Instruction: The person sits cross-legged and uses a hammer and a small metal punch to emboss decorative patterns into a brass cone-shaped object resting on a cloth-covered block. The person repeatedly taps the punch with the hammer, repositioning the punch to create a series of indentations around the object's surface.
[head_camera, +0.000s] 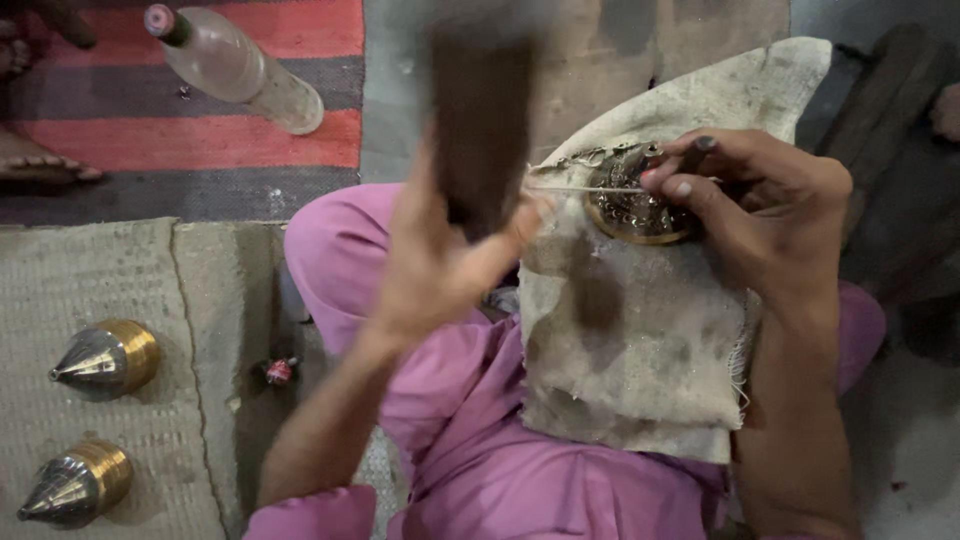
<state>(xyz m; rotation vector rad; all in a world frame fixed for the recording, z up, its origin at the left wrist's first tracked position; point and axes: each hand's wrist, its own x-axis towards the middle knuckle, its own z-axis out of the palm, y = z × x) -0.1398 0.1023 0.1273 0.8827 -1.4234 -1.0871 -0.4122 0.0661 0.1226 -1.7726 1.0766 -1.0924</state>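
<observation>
Mallet (480, 120) raised over brass disc (632, 205) on cloth (630, 340)
Left hand (440, 265) clenched on mallet; right hand (770, 215) pinching chisel (585, 189) at disc — off-line blow may hit fingers.

A round, dark metal piece (632, 208) with a raised ornamental pattern and a brassy rim lies flat near the upper edge of a stained, off-white cloth (640, 350) draped over the lap. A thin metal rod (580, 189) lies level across its left rim, its tip on the patterned face. A dark wooden block (480, 120), blurred, stands upright and raised just left of the piece, above the cloth's left edge.
</observation>
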